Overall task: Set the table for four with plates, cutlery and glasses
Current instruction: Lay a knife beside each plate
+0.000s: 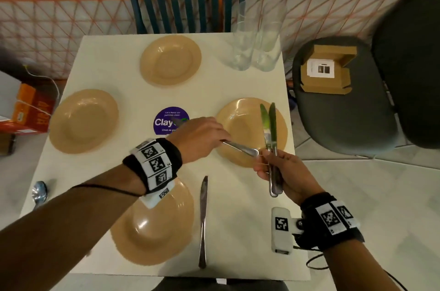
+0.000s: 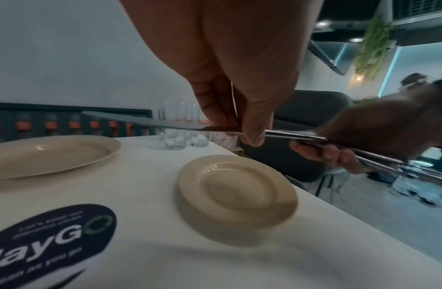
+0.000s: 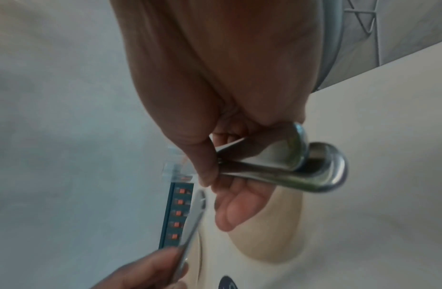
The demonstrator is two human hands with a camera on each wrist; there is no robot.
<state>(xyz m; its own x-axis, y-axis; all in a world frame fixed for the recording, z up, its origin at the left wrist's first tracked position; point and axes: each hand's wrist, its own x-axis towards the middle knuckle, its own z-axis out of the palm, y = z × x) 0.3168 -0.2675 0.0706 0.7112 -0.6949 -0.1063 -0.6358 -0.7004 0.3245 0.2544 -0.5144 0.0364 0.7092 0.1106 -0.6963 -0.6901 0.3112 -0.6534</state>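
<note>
left hand [image 1: 200,135] fingers pinch one knife [image 1: 240,148] | right hand [image 1: 285,176] fingers grip two knives [image 1: 270,124]

A round purple sticker [image 1: 171,123] at the middle of the table [image 1: 100,57] reads "Let's keep our pantries clean", a partly covered "Clay…", seen as "…ayGO" from the left wrist, and "Clean as you go"; other print is illegible.

Soft indoor light, motion blur, wide-angle warping at edges.
</note>
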